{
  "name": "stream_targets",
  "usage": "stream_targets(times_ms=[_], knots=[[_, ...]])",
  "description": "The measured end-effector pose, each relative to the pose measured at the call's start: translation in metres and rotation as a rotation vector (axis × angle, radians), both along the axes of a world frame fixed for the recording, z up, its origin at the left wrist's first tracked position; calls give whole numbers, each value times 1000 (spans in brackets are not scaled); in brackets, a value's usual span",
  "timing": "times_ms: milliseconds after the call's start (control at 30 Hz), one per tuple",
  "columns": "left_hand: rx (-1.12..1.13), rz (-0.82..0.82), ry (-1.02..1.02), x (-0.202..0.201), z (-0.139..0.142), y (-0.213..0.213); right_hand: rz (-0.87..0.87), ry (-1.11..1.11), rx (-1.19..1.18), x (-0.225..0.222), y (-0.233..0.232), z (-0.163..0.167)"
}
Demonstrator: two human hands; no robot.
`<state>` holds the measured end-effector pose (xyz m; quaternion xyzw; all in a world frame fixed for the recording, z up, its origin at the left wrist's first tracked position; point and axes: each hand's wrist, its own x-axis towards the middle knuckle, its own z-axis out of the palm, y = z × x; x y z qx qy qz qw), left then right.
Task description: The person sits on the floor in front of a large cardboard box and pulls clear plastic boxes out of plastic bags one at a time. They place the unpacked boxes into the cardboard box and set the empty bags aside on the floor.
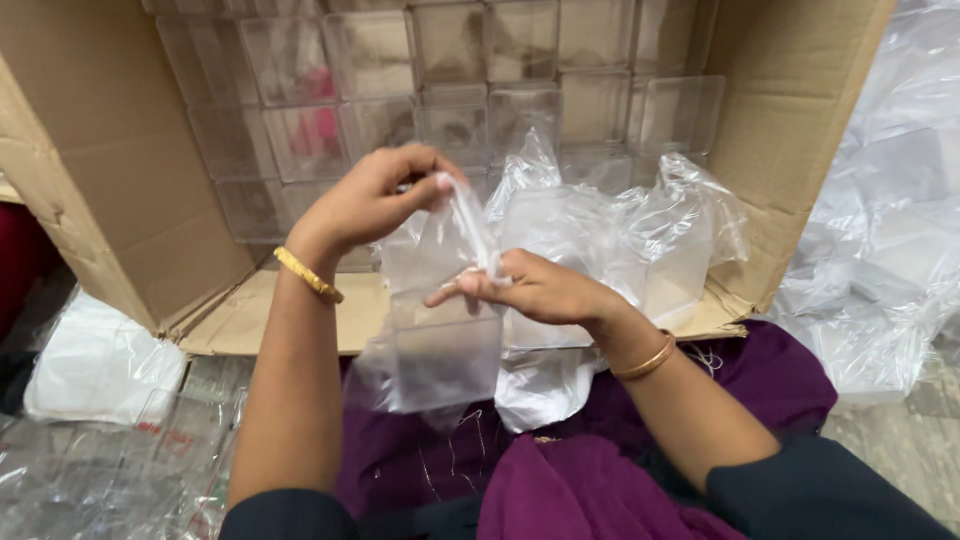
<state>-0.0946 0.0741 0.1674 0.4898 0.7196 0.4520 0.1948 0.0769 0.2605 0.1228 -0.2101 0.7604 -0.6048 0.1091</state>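
I see both hands pinched shut on the same thing: the left hand (375, 195) grips the top edge of a thin clear plastic bag (435, 250) between thumb and fingertips, and the right hand (535, 290) nips the bag's neck just below, at about four o'clock from the left. Inside the bag hangs a clear square box (445, 360), at six o'clock from the two hands, over the purple cloth (590, 490) on the lap. I cannot tell whether the box sits level or slightly canted; the film blurs its edges.

Risks as I judge them: the film is slick and only fingertips hold it, so if either pinch relaxes, the weight of the box could pull the neck through and drop the box onto the lap or the floor. A hard tug between the two hands could stretch or tear the thin plastic at the neck.

At twelve o'clock the open cardboard carton (120, 190) holds stacked clear boxes (450, 80), and loose bags (640, 230) spill over its front edge just beside the right hand. A stray sheet could get caught into the pinch. More plastic wrap (880, 270) is heaped at three o'clock, well apart.
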Motion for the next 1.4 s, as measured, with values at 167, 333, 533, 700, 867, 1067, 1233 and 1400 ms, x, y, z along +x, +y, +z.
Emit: stream_targets(times_ms=[167, 333, 533, 700, 867, 1067, 1233, 1400], knots=[[-64, 160, 84, 0, -49, -15, -212, -7, 77, 9, -11, -17], [110, 296, 309, -16, -120, 10, -707, 243, 432, 21, 14, -15], [-290, 334, 99, -32, -172, 54, -859, 247, 762, -6, 48, -39], [-76, 259, -49, -15, -170, 75, -727, 7, 509, -39, 70, -82], [44, 1, -82, -3, -158, 77, -673, -52, 520, -57, 69, -105], [-68, -35, -123, 6, -162, 79, -697, -63, 322, -45, 58, -82], [-175, 79, -42, 11, -168, 80, -621, 94, 211, -11, 68, -51], [-178, 149, -36, 15, -168, 75, -963, 265, 785, 39, 123, -44]])
